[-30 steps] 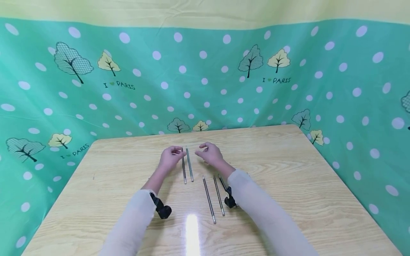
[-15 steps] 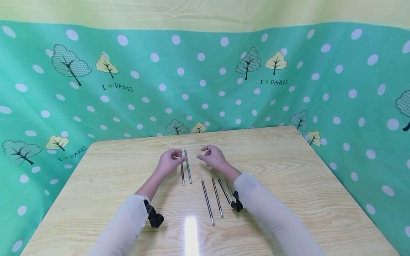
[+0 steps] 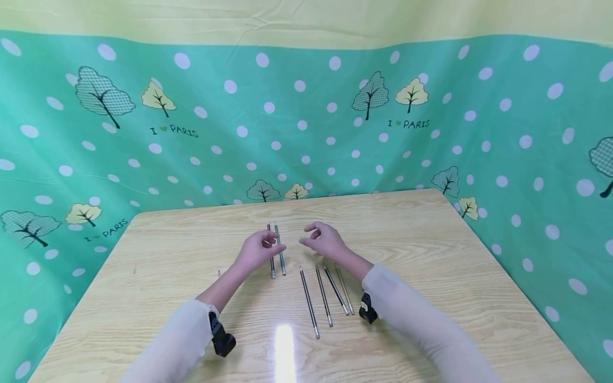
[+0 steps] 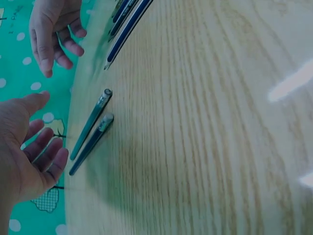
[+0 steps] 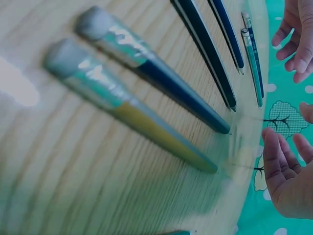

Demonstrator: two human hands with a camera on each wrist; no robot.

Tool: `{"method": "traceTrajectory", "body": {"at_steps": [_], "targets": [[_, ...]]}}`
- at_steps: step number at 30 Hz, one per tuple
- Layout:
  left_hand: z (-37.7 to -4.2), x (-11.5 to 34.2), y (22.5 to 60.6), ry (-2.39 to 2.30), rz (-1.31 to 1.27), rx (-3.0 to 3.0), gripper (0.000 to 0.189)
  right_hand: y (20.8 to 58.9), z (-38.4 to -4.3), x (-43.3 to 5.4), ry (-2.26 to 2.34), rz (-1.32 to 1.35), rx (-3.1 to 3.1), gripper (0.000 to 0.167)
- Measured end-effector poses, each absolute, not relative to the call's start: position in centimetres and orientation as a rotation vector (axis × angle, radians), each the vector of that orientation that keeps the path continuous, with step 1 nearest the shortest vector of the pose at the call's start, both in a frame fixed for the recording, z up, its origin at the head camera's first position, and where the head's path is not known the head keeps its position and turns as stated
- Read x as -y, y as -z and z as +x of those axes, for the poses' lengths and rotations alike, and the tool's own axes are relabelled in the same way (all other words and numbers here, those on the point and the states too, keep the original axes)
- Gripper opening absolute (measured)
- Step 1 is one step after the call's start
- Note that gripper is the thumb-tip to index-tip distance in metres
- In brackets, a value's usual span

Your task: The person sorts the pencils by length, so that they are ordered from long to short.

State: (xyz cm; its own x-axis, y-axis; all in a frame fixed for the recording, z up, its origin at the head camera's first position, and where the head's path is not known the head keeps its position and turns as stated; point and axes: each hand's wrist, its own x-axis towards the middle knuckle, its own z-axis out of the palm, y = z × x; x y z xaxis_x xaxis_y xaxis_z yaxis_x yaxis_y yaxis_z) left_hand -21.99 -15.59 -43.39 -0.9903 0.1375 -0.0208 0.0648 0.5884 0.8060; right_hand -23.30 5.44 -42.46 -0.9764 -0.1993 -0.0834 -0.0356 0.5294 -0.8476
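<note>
My left hand (image 3: 258,252) hovers over two pencils with its fingers loosely bent and nothing in them. One is a dark pencil (image 3: 272,261), the other a green pencil (image 4: 88,129); both lie on the table, eraser ends toward me. My right hand (image 3: 328,242) is in the air to their right, fingers bent, holding nothing. Closer to me lie several more pencils in a slanting row: a black pencil (image 3: 309,304) at the left, a second dark pencil (image 3: 324,298), a dark blue pencil (image 5: 181,93) and a yellow pencil (image 5: 161,137) at the right.
The wooden table (image 3: 421,239) backs onto a green dotted curtain (image 3: 306,127). A small tip (image 3: 218,273) shows beside my left forearm, its kind unclear. At the right wrist view's bottom edge is part of a teal object (image 5: 177,233).
My left hand has come slightly toward me off the pencils. My right hand has shifted a little right and toward me, uncovering the yellow pencil. The pencils lie as before.
</note>
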Motion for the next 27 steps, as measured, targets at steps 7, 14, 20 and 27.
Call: {"method": "traceTrajectory", "body": {"at_steps": [7,14,20,27], "targets": [[-20.7,15.0,42.9,-1.372,0.206,-2.721,0.042,42.4,-22.5,-6.5,1.410,-0.217,-2.605,0.039],[-19.7,15.1,43.1,-1.358,0.238,-2.725,0.040,42.6,-22.0,-7.6,1.391,-0.266,-2.608,0.038],[-18.8,14.9,42.9,-1.362,0.264,-2.719,0.037,42.6,-21.2,-8.2,1.348,-0.282,-2.609,0.035],[-17.5,14.1,42.9,-1.392,0.320,-2.703,0.035,42.8,-20.1,-9.0,1.316,-0.323,-2.608,0.037]]}}
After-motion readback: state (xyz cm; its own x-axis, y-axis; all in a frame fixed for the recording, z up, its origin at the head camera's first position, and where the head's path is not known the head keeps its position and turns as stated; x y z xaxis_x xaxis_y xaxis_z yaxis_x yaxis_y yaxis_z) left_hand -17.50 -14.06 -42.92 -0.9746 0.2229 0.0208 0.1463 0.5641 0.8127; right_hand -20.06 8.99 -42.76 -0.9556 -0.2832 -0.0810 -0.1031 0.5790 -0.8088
